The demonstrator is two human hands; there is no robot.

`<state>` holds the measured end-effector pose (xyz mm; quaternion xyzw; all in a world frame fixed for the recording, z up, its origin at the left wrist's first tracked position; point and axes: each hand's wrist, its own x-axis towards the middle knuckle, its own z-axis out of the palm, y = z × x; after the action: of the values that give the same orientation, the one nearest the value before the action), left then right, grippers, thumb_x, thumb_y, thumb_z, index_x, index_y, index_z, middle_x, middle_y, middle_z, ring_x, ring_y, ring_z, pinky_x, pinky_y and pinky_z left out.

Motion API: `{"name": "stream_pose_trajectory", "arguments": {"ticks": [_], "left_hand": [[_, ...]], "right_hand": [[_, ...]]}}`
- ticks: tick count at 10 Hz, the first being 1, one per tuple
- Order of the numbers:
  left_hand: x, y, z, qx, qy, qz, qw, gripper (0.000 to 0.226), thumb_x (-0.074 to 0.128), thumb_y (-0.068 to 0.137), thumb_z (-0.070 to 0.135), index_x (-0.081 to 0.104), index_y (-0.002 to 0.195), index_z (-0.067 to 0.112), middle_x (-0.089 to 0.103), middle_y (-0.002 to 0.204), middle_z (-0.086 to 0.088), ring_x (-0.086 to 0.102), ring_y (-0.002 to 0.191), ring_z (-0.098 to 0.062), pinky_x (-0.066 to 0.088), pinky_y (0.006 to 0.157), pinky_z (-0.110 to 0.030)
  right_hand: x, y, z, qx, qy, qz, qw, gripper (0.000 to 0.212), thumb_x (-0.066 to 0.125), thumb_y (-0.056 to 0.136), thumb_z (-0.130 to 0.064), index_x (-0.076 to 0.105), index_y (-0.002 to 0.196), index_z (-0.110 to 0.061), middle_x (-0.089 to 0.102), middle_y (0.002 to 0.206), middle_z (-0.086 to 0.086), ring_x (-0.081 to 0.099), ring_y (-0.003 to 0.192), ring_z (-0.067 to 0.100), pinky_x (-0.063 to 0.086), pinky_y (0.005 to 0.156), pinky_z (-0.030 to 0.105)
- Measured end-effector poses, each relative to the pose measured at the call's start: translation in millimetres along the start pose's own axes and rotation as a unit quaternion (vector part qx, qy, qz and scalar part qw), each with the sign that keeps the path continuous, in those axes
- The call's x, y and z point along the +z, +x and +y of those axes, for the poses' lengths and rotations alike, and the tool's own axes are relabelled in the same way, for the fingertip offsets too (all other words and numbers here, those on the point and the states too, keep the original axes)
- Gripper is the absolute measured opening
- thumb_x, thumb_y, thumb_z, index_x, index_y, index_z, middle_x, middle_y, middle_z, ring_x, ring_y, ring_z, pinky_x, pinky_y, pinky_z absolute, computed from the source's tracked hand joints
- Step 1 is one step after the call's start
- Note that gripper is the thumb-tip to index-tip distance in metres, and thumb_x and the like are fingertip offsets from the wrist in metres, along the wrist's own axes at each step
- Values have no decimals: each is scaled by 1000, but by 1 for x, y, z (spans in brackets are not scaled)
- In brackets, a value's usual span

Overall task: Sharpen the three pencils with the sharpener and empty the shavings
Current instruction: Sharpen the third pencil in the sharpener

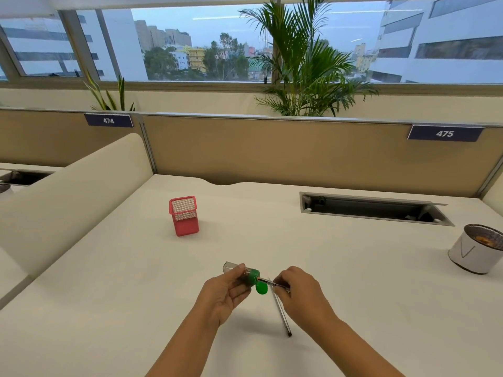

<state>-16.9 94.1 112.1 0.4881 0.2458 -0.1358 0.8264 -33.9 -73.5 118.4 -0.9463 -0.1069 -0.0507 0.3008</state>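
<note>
My left hand grips a sharpener with a clear body and a green cap, held just above the white desk. A green lid flap hangs open below the cap. My right hand pinches a dark pencil whose tip sits in the sharpener's hole. Another grey pencil lies on the desk under my right hand, its dark end pointing toward me. Whether a further pencil lies beside it I cannot tell.
A red mesh pencil holder stands at the middle left of the desk. A white-wrapped mesh bin with orange scraps inside sits at the right edge. An open cable tray is set into the desk's back right. Beige partitions enclose the desk.
</note>
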Motion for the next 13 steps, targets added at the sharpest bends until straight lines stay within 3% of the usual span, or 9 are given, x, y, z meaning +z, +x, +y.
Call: {"name": "stream_pose_trajectory", "arguments": {"ticks": [3, 4, 5, 6, 7, 10, 11, 12, 13], "left_hand": [[4, -17, 11, 94, 110, -55, 988, 16, 62, 84, 9, 65, 97, 0, 75, 87, -13, 72, 84, -24, 56, 74, -26], [-3, -19, 27, 77, 149, -95, 981, 18, 61, 84, 8, 65, 99, -2, 73, 96, -18, 71, 89, -27, 56, 74, -27], [-7, -15, 34, 73, 152, -91, 981, 20, 62, 83, 9, 65, 100, -3, 73, 95, -18, 71, 87, -28, 56, 73, -28], [-8, -10, 27, 69, 115, -42, 990, 17, 63, 83, 8, 65, 96, -3, 75, 81, -14, 72, 77, -25, 56, 70, -28], [-12, -4, 22, 54, 58, 13, 997, 13, 64, 82, 7, 64, 91, -2, 74, 71, -12, 71, 72, -24, 55, 70, -31], [-10, 1, 26, 66, 36, 11, 997, 10, 64, 82, 7, 64, 89, -1, 73, 77, -14, 71, 70, -24, 58, 65, -30], [-11, -3, 29, 76, 82, -37, 993, 12, 61, 84, 6, 65, 92, -2, 74, 87, -17, 71, 77, -26, 55, 74, -31], [-13, -6, 38, 67, 135, -74, 986, 11, 59, 85, 5, 65, 92, -1, 75, 85, -15, 72, 78, -26, 55, 74, -31], [-13, -3, 39, 65, 145, -53, 986, 11, 60, 85, 5, 65, 91, -2, 75, 80, -14, 72, 75, -26, 56, 71, -30]], "right_hand": [[14, -7, -9, 53, 94, -2, 994, 15, 59, 87, -16, 69, 75, -17, 56, 54, -6, 45, 43, 9, 30, 46, 17], [-6, 0, -20, 350, 533, -224, 737, 26, 48, 95, -15, 64, 77, -5, 47, 50, -3, 33, 34, 3, 25, 31, 13], [-9, 6, -24, 359, 601, -244, 671, 28, 46, 96, -14, 65, 82, -1, 49, 52, -1, 36, 33, 2, 26, 29, 10], [-4, 9, -34, 229, 328, -155, 903, 24, 50, 94, -26, 64, 98, -7, 60, 70, -1, 53, 55, 7, 43, 52, 17], [-1, 5, -34, 94, 25, -44, 994, 35, 51, 89, -46, 54, 116, -24, 64, 94, -7, 60, 87, 13, 45, 74, 26], [16, -1, -11, -100, -114, 81, 985, 23, 52, 81, -30, 65, 64, -22, 57, 48, -7, 48, 38, 11, 35, 35, 20], [2, 2, -24, 146, 144, -52, 977, 28, 50, 92, -29, 66, 71, -20, 54, 53, -5, 40, 44, 10, 30, 43, 21], [-9, 7, -20, 402, 527, -239, 710, 34, 52, 93, -25, 68, 68, -9, 45, 46, -6, 26, 32, 4, 17, 29, 13], [-9, 6, -27, 354, 475, -231, 772, 29, 51, 94, -25, 69, 79, -8, 55, 54, -4, 34, 35, 3, 23, 33, 12]]}}
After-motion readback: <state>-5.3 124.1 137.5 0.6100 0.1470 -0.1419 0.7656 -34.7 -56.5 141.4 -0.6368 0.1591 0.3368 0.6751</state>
